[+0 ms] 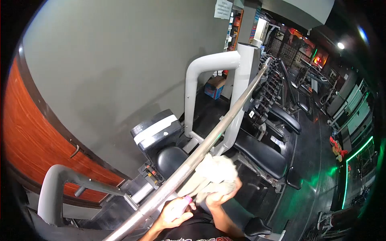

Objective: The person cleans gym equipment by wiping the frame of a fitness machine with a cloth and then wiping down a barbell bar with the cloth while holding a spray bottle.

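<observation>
A long metal bar (pixel 177 176) runs diagonally from the lower left to the upper right, in front of a grey machine frame (pixel 241 80). Just right of the bar, my right hand (pixel 221 197) holds a whitish cloth (pixel 215 172), which touches or lies close against the bar. My left hand (pixel 175 213) is wrapped round a small bottle with a pink top (pixel 187 199), below the cloth and beside the bar. Part of the bottle is hidden by my fingers.
Black padded seats (pixel 261 156) stand to the right, with a dumbbell rack (pixel 267 92) behind. A padded seat (pixel 171 160) is left of the bar. A box (pixel 214 87) sits by the grey wall (pixel 120 52). A wooden door (pixel 40 140) is at far left.
</observation>
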{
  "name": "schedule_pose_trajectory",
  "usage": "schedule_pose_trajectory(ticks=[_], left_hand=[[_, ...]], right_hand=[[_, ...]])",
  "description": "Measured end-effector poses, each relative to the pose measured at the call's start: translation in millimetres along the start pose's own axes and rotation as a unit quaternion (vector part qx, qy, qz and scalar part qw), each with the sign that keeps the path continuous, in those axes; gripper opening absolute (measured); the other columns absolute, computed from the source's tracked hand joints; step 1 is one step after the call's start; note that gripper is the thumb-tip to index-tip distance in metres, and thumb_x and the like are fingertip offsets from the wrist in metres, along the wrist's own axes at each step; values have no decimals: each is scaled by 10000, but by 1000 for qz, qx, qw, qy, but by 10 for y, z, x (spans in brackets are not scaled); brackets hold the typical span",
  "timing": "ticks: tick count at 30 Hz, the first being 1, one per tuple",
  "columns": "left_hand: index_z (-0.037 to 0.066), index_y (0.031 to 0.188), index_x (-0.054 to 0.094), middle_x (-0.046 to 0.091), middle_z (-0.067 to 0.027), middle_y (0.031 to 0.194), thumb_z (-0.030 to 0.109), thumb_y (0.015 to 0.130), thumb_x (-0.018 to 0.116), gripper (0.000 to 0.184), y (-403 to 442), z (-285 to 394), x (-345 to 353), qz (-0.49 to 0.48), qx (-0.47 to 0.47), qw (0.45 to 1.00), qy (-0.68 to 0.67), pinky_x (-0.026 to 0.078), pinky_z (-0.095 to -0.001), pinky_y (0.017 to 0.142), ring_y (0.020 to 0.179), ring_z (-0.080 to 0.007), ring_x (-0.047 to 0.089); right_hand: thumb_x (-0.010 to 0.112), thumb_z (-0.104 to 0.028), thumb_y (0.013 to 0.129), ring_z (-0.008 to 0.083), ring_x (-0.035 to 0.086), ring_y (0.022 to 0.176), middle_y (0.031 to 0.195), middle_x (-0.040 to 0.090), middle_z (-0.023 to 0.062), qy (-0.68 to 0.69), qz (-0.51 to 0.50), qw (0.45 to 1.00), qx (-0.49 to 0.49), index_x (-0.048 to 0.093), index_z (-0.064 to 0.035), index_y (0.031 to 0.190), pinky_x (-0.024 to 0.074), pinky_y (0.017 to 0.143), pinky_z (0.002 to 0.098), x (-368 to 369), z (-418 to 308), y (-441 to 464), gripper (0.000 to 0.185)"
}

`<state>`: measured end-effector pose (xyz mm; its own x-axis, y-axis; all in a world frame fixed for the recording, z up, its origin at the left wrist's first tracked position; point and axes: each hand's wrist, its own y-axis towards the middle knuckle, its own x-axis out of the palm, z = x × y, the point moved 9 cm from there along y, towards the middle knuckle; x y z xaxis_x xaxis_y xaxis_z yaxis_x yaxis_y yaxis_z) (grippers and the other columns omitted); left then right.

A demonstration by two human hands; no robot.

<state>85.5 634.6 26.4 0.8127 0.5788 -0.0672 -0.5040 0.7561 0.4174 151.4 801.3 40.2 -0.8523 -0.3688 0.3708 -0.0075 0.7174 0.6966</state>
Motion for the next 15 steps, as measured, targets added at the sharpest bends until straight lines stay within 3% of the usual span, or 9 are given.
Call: schedule_pose_trajectory(ticks=[2,4,6,7,11,13,15], left_hand=[[-49,1196,464,618,-131,970,-49,787,668,456,48,95,11,-13,44,999,25,480,-286,687,728,-151,593],[-45,1198,457,612,-137,980,-54,793,659,453,27,78,1,-14,34,999,-14,482,-289,696,721,-151,590],[-44,1194,456,609,-138,988,-55,798,652,443,22,91,-8,-15,42,999,-2,482,-290,698,717,-151,588],[-43,1190,455,607,-140,996,-55,802,646,432,9,108,-9,-18,48,999,9,482,-291,699,714,-151,586],[-43,1169,464,601,-140,997,-42,807,645,405,-50,76,-32,-8,32,999,-8,480,-287,701,704,-151,582],[-42,1138,488,606,-124,962,-23,808,650,368,-78,-82,-39,9,-31,996,-88,478,-280,694,706,-145,580],[-41,1116,504,607,-114,942,-13,806,656,347,12,8,-28,-3,0,999,-42,476,-275,691,707,-142,580]], right_hand=[[533,-248,827,347,546,1040,1058,564,238,36,2,994,-105,505,9,1078,461,867,457,220,-250,336,360],[557,-156,781,375,489,1152,1117,573,202,-82,-221,968,-89,568,-25,1073,374,975,520,684,-319,628,321],[563,-70,723,351,483,1169,1155,580,118,-192,-388,896,-100,615,-42,1044,289,1032,544,1181,-295,634,326],[571,-52,737,310,497,1160,1147,595,56,-188,-393,894,-108,623,-75,1028,228,1063,546,1254,-296,608,297],[596,-87,762,292,512,1148,1095,624,47,-187,-393,893,-119,639,-95,987,275,1042,546,1171,-398,475,229],[606,-77,746,299,503,1167,1119,624,56,-182,-384,897,-122,650,-94,976,290,1039,538,1094,-424,379,234],[607,-72,742,303,498,1176,1131,623,58,-179,-382,899,-120,652,-94,975,290,1040,537,1022,-381,308,238]])
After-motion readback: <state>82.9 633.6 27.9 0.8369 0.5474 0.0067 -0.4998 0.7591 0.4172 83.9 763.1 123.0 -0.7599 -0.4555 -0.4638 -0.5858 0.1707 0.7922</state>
